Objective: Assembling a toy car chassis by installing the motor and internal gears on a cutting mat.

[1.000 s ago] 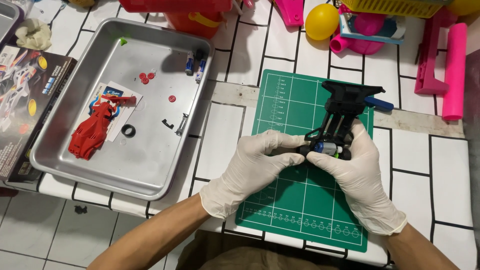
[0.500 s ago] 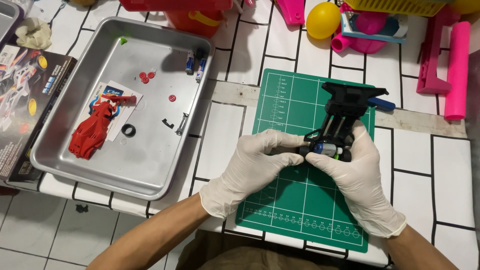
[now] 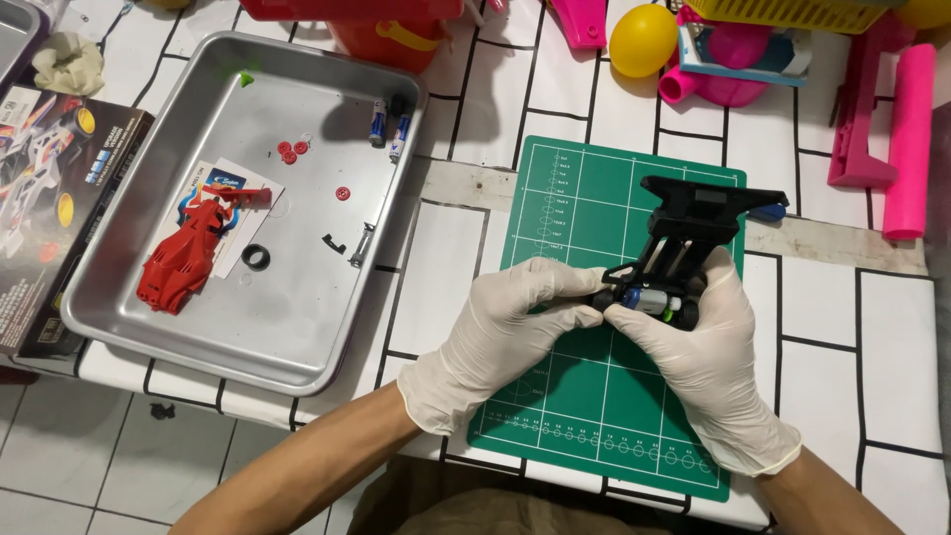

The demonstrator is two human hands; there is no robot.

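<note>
Worktop (image 3: 822,327): white, black grid lines | green mat (image 3: 584,406) under hands | left hand (image 3: 505,332), right hand (image 3: 698,362), gloved, both pinch black chassis (image 3: 679,243) over mat | steel tray (image 3: 297,327) left, red shell (image 3: 188,253) inside | pink, yellow toys behind.

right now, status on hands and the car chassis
Both hands grip black toy car chassis over green cutting mat. Nothing in the way.

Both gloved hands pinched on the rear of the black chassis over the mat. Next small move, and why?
Probably keep the left hand steadying the black chassis while the right hand presses the small motor home: both sets of fingers meet at it, and it looks exposed at the chassis end, above the green mat.
</note>
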